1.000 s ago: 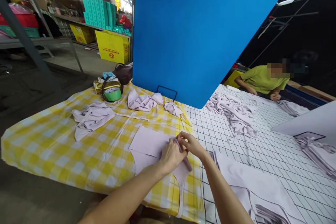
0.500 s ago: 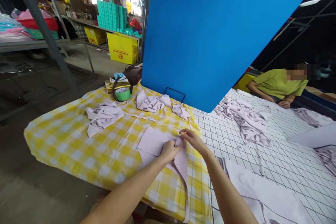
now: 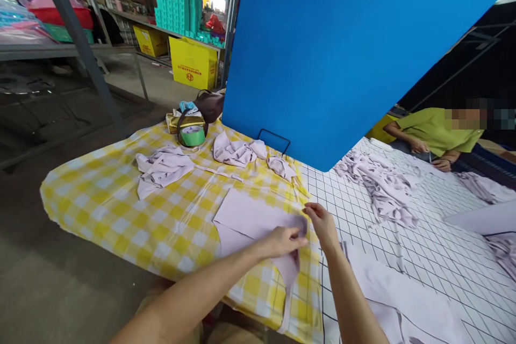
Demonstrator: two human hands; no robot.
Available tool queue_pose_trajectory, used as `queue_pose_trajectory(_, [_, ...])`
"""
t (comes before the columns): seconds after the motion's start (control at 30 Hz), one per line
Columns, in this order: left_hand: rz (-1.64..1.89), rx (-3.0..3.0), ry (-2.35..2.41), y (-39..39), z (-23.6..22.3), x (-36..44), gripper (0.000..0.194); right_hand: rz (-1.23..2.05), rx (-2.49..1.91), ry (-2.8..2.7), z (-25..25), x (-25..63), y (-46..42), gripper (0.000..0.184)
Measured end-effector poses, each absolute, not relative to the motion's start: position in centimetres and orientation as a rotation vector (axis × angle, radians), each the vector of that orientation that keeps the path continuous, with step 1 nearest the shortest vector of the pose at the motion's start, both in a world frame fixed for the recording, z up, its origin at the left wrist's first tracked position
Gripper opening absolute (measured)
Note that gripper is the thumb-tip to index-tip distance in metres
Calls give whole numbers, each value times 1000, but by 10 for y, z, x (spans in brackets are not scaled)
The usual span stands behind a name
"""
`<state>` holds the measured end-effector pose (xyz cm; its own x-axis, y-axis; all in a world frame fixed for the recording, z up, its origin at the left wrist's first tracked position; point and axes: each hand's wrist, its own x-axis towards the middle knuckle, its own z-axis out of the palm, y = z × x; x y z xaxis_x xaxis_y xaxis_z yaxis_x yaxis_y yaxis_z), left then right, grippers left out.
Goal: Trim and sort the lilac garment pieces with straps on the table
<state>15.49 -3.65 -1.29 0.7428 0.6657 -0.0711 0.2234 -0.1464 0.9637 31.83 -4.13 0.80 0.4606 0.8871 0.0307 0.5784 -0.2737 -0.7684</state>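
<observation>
A pale lilac fabric piece (image 3: 250,215) lies on the yellow checked tablecloth (image 3: 161,236) in front of me. Its narrow strap (image 3: 287,309) runs down to the table's front edge. My left hand (image 3: 282,241) is closed on the right part of the fabric, where the cloth is lifted and blurred by motion. Just beyond, my right hand (image 3: 322,223) has thumb and fingers pinched together near the fabric's upper right corner. Whatever the pinch may hold is too small to make out.
Crumpled lilac pieces (image 3: 163,166) lie farther back, by a green tape roll (image 3: 192,136). A large blue board (image 3: 330,59) stands behind. On the right, flat fabric (image 3: 407,279) covers part of the white grid cloth (image 3: 322,193). A person in a green shirt (image 3: 435,131) sits beyond.
The fabric's right part was lifted by my left hand, then swung over in a blur. Both hands are now farther right, and my right hand's fingers have come together. The view has turned left.
</observation>
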Motion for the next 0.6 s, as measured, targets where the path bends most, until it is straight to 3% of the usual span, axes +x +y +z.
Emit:
queue_pose_trajectory(0.1, [345, 1844, 496, -41, -8, 148, 46, 366, -2079, -1126, 8, 331, -63, 33])
queue_pose_trajectory(0.17, [332, 1946, 494, -37, -7, 136, 44, 287, -2117, -1103, 6, 332, -77, 36])
queue_pose_trajectory(0.3, [391, 2310, 754, -17, -17, 89, 45, 126, -2126, -1394, -11, 313, -99, 42])
queue_pose_trajectory(0.43, [174, 2526, 945, -1, -35, 27, 52, 60, -2184, -1915, -42, 296, -109, 46])
queue_pose_trajectory(0.6, [-7, 2587, 1081, 6, -39, -24, 56, 99, -2324, -1937, -58, 301, -112, 48])
